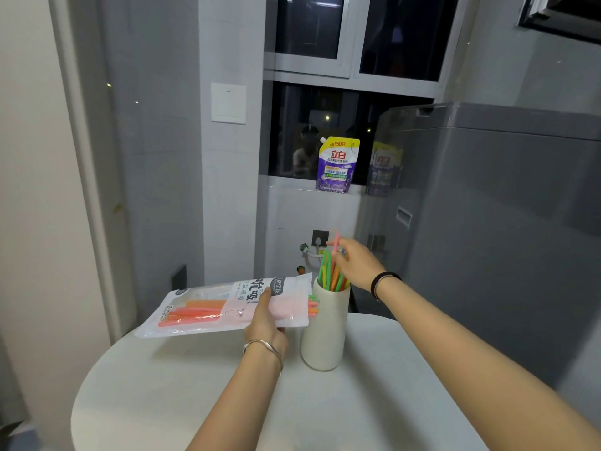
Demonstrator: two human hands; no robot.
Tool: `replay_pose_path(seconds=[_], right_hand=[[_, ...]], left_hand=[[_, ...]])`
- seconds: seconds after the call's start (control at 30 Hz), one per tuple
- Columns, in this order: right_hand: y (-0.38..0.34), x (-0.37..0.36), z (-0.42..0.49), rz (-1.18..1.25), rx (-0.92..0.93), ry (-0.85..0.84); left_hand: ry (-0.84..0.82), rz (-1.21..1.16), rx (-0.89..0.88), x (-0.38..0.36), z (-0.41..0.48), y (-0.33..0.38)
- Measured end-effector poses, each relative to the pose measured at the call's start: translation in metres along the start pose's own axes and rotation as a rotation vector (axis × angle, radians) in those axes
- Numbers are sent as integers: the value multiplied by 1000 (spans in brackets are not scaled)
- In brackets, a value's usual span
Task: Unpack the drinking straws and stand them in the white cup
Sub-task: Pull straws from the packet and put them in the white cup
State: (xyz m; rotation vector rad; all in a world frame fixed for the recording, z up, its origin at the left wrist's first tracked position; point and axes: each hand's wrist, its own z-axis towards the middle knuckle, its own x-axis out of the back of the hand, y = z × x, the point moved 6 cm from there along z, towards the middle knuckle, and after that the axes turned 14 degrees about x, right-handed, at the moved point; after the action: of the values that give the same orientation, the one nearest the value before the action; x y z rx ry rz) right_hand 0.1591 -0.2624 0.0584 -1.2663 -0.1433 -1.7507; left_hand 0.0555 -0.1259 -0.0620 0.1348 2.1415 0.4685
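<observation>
Observed from my remote station, head view.

Left hand (265, 320): grips the clear and pink plastic straw packet (224, 304) near its middle, thumb on top and fingers underneath. The packet is held roughly level above the round white table (357, 405), with its open end just beside the rim of the tall white ceramic cup (325, 333). Orange and pink straws lie inside it, and a few green, orange and pink straw tips (313, 305) stick out of the open end.

Right hand (356, 265): raised above the cup mouth, pinching one pink straw (336, 244) between thumb and fingertips. The straw is close to upright; I cannot tell whether its lower end is inside the cup.

Cup: stands on the table, just right of the left hand. A bunch of green, orange and yellow straws (331, 276) stands in it, leaning slightly.

Surroundings: a purple and yellow detergent pouch (336, 164) stands on the window sill behind; a grey washing machine (487, 222) is at right.
</observation>
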Motion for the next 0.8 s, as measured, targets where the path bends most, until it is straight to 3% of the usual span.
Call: replay_pose_path(seconds=[0.07,0.17,0.23,0.33,0.4,0.57,0.67,0.8], right_hand=[[3,-1,-3,55,-33,66],[-2,10,-6,131,35,291],[-7,9,-6,6,121,240],[-6,-5,-7,-292,110,-29],[-9,-6,-12,-281,95,6],[-48,0,-64,313,134,761],[-48,-45,-93,619,-86,820],[-31,-114,-107,1261,-637,612]], left_hand=[[3,-2,-5,1,-2,0],[0,7,-8,3,-3,0],[-3,11,-16,5,-4,1],[-9,-5,-32,8,-7,0],[-11,-19,-36,11,-9,0],[3,12,-59,29,-7,-3],[48,32,-92,44,-4,-3],[109,74,-215,53,-8,-1]])
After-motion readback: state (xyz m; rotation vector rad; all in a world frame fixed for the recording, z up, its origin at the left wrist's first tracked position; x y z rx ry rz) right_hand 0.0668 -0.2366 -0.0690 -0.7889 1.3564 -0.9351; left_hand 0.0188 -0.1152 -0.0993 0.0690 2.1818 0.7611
